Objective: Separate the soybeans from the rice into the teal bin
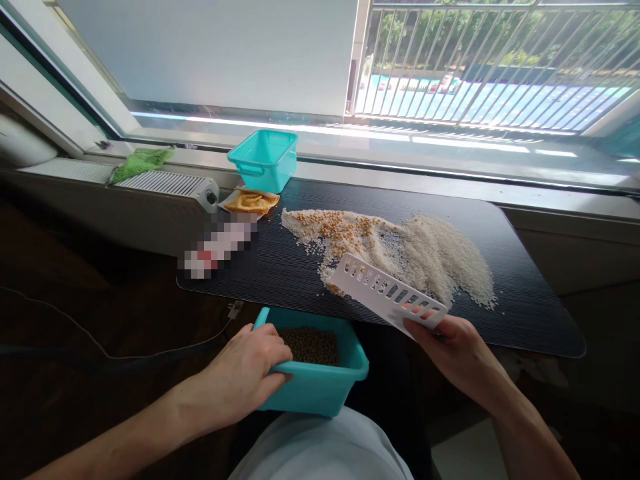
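My left hand (255, 363) is closed over the left rim of a turquoise plastic bin (315, 387), held at my lap below the table edge. Small brown, round grains (313, 345) lie inside it. In my right hand (457, 357) is a white slotted plastic strip (380, 293), gripped by its right end and slanting down to the left. Its far end is over the near edge of spilled white rice (445, 257); whether it touches the tabletop I cannot tell. Yellow-orange kernels (337, 225) are mixed into the left part of the rice.
A second turquoise bin (270, 160) stands at the back by the window sill. In front of it, something yellow-orange (253, 200) rests on white paper. A blurred-out item (220, 247) is on the dark tabletop (530, 307). Left are a radiator (165, 183) and a green cloth (143, 163).
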Available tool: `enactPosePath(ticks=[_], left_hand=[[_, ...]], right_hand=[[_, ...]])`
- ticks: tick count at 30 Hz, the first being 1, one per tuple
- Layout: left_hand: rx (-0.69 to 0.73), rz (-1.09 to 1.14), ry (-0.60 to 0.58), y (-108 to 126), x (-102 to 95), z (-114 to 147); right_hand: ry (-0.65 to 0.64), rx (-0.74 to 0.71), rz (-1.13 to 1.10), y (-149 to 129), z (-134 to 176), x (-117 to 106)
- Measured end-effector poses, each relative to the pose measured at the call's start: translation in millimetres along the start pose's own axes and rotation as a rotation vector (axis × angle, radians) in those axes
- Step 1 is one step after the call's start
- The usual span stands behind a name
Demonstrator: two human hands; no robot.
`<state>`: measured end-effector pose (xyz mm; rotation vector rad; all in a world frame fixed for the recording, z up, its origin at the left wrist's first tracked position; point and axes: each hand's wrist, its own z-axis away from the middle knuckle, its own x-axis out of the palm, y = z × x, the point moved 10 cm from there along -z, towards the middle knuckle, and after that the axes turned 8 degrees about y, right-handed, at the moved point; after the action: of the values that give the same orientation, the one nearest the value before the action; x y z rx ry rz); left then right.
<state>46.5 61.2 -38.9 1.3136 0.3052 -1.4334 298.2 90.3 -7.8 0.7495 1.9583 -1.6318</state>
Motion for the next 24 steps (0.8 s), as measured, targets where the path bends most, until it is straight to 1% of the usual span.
enactPosePath(ticks=[3,8,14,21,24], left_hand=[[0.005,0.002,0.003,0.7,-0.3,-0.3],[0.007,0.000,0.003,0.3,-0.6,-0.3],[0.007,0.012,0.016,1.0,-1.1,0.0],[0.012,0.008,0.014,4.7,-2.4,0.8],[0.006,0.009,0.008,4.5,-1.9,0.1]], right_hand=[[-0.011,-0.025,-0.019,-4.4,2.5,-0.5],[-0.003,-0.018,0.002,-4.5,4.3,-3.6],[-0.028,-0.053,0.028,-9.7,8.6,-0.5],[0.027,-0.034,0.022,-5.5,6.7,-7.5],[0.012,-0.033,0.027,-5.4,7.4,-5.1]])
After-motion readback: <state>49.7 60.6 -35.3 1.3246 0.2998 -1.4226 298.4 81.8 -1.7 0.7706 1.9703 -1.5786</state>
